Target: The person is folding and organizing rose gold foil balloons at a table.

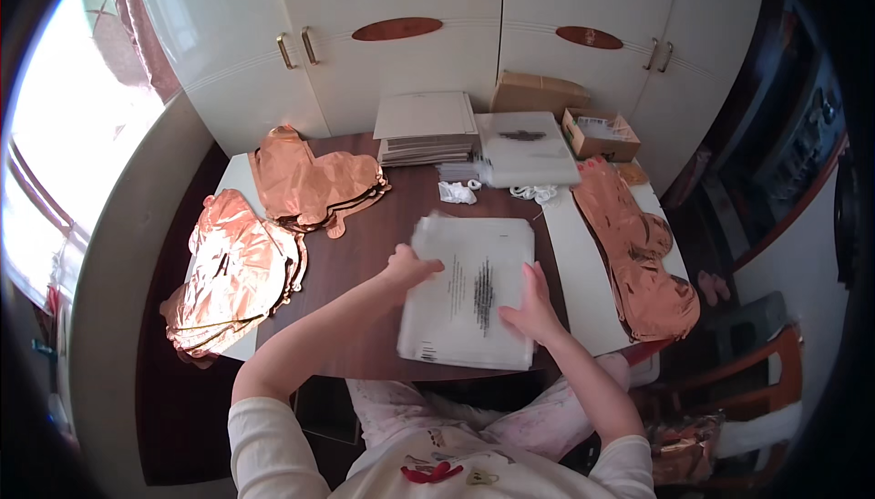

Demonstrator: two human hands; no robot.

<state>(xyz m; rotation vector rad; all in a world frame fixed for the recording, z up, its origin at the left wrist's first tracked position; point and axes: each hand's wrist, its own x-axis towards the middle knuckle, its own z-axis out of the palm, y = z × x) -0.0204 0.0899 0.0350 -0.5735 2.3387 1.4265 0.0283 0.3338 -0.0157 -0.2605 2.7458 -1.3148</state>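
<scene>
A thick stack of translucent plastic bags (465, 294) with dark print lies on the brown table in front of me. My left hand (412, 269) grips its left edge, the thumb resting on top. On the opposite side my right hand (536, 308) holds the right edge, with its thumb laid over the bags and the fingers along the border. The stack's upper corner looks slightly smeared by motion.
Copper foil balloons lie in piles at left (239, 267), far left (314, 180) and right (638, 262). Behind stand a stack of cardboard sheets (424, 118), more plastic bags (529, 148) and a small open carton (602, 139). A wooden chair (766, 380) is at lower right.
</scene>
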